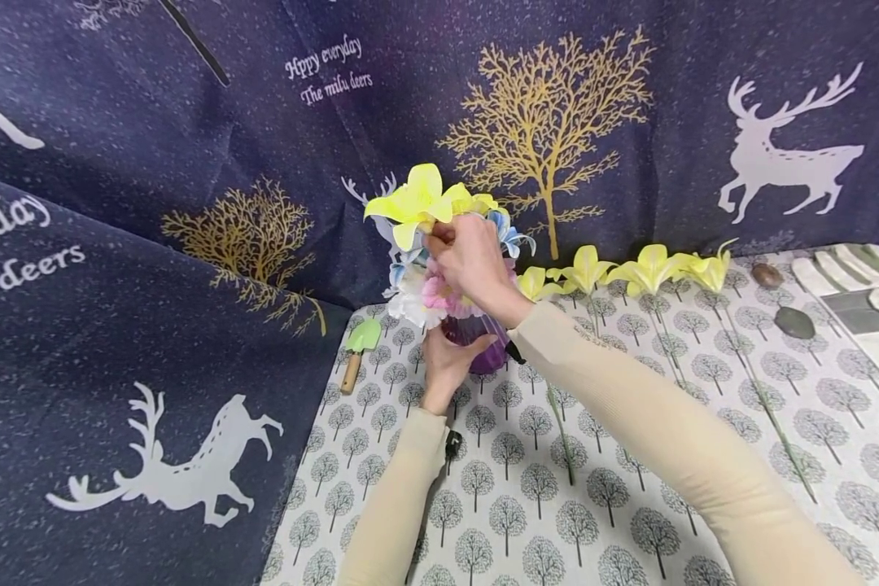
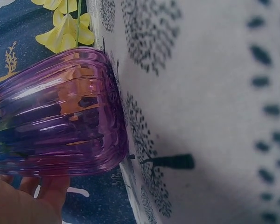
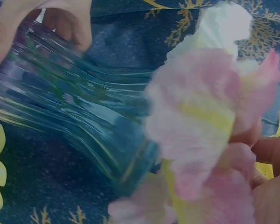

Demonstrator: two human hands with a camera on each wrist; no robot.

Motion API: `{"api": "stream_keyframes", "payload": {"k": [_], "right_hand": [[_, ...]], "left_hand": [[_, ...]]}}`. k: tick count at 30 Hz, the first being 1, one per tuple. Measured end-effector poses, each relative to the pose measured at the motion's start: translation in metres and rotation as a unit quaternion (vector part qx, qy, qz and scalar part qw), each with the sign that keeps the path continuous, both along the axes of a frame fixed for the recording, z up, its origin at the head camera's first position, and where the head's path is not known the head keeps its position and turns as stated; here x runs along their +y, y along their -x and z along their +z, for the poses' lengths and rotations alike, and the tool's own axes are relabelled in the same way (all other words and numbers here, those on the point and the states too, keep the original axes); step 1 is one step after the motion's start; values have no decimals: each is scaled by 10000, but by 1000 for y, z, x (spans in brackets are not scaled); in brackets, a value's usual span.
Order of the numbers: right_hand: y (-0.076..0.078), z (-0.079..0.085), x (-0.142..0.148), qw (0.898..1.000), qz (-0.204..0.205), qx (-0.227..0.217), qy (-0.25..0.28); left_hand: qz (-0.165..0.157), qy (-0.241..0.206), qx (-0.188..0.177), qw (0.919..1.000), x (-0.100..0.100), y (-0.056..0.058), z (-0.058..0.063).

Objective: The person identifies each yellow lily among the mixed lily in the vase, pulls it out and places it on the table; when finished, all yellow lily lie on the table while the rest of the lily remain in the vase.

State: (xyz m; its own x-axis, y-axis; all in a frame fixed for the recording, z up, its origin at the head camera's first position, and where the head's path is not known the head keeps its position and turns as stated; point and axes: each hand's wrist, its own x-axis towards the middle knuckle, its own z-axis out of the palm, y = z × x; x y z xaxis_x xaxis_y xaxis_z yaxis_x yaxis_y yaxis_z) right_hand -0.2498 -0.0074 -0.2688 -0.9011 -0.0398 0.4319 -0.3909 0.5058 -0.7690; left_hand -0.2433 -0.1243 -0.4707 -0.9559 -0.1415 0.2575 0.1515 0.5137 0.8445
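Observation:
A clear ribbed vase, purple below (image 1: pixel 489 352) and blue toward its mouth (image 3: pixel 126 154), stands on the tree-print cloth. My left hand (image 1: pixel 447 362) grips its side, thumb and fingers spread around the glass. Above the mouth, my right hand (image 1: pixel 470 254) pinches a yellow lily (image 1: pixel 413 203) just under its bloom. White flowers (image 1: pixel 410 295), pink flowers (image 3: pixel 196 116) and blue flowers (image 1: pixel 509 234) crowd around the vase's mouth, partly covered by my right hand. Green stems show through the glass in the right wrist view.
Several yellow lilies (image 1: pixel 648 268) with long stems lie on the cloth to the right. A small green trowel (image 1: pixel 364 335) lies at left. Two stones (image 1: pixel 794 322) and striped gloves (image 1: pixel 853 268) are at far right. A dark blue deer-print curtain (image 1: pixel 381 81) hangs behind.

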Motion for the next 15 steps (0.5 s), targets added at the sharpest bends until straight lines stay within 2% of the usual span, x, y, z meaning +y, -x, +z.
{"api": "stream_keyframes", "payload": {"k": [5,9,12,15], "right_hand": [[-8,7,3,9990,138,412,-129],[-10,14,7,9973,105,614,-381],[-10,19,9,9974,50,437,-578],[-6,20,10,9959,193,161,-868]], "left_hand": [[90,4,-269,9996,1,0,1],[55,-62,-251,9997,2,0,1],[-12,-96,-54,9999,2,1,0],[-35,-103,93,9999,1,1,-1]]}}
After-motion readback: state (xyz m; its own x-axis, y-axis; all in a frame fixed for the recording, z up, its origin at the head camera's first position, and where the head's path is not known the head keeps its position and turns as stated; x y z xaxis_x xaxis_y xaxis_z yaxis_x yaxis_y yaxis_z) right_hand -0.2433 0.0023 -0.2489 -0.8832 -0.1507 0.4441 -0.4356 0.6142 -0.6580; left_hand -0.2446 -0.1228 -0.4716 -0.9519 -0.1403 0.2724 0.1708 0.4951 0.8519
